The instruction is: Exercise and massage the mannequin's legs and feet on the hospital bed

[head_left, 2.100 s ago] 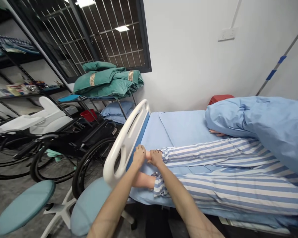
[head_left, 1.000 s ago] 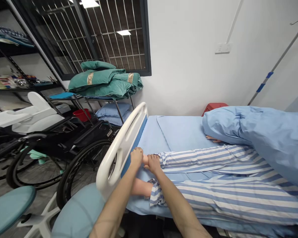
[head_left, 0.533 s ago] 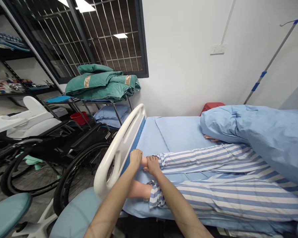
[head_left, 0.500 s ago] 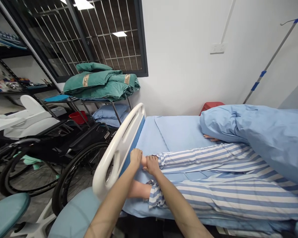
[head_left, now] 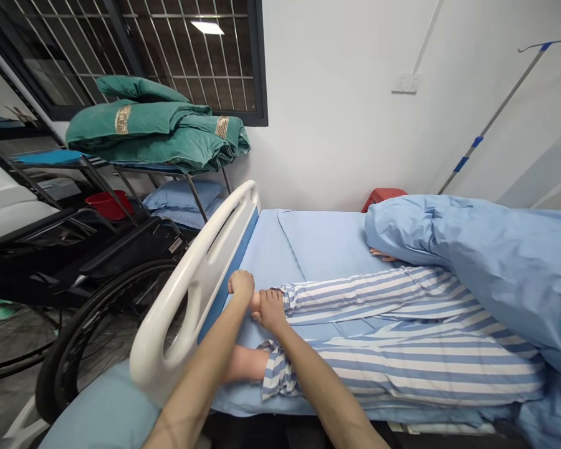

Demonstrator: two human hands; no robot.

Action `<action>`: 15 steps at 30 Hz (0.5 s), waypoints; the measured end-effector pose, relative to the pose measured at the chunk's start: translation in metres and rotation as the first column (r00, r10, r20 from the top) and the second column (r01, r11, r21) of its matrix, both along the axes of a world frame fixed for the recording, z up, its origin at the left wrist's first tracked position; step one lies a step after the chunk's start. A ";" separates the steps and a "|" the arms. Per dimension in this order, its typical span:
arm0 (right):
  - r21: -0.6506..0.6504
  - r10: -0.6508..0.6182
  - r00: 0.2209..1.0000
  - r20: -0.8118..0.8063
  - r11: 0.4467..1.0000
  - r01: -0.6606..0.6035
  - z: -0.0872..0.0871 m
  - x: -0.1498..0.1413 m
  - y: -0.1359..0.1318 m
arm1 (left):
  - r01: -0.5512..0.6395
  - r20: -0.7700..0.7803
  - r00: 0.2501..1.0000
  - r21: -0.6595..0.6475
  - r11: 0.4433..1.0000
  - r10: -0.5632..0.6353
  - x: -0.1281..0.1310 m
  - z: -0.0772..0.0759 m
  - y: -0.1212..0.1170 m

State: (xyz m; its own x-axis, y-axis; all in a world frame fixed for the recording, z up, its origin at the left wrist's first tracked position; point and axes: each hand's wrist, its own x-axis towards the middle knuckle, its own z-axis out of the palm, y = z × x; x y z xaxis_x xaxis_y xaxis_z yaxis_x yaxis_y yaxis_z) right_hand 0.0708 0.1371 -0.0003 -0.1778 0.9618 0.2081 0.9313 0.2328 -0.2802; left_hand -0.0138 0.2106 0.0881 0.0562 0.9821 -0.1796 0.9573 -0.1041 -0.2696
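Someone in blue-and-white striped trousers (head_left: 364, 299) lies on the bed, legs stretched toward the footboard. My left hand (head_left: 242, 284) is curled round the far foot, which it mostly hides. Just right of it, my right hand (head_left: 271, 310) wraps the far ankle (head_left: 255, 302) from above, its fingers bent over beside the trouser cuff. The near leg (head_left: 250, 363) lies bare below the other cuff, its foot behind my left forearm. Farther up the bed, a blue quilt (head_left: 486, 249) covers the upper body, and the lying figure's hand (head_left: 383, 255) shows at its edge.
The white footboard (head_left: 196, 287) stands close left of my left hand. Beyond it are a wheelchair (head_left: 107, 299) and a rack with folded green bedding (head_left: 163, 131). A drip pole (head_left: 477, 142) and red stool (head_left: 383, 196) stand behind the bed.
The view has turned slightly, so most of the scene sits farther left. My left hand has bent more at the wrist over the foot; my right hand keeps its place on the ankle.
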 end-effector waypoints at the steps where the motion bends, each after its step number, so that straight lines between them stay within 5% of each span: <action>1: -0.002 0.002 1.000 0.004 1.000 -0.002 0.000 0.000 0.001 | 0.004 0.025 1.000 0.011 1.000 -0.005 -0.001 0.000 0.001; 10: -0.016 0.019 1.000 -0.012 1.000 -0.019 0.000 0.001 -0.002 | 0.023 0.151 0.988 0.133 0.991 -0.043 -0.015 0.006 -0.019; 15: -0.018 0.034 0.999 -0.010 0.999 -0.034 0.004 0.003 -0.006 | -0.031 0.235 0.972 0.106 0.994 0.005 -0.023 0.018 -0.053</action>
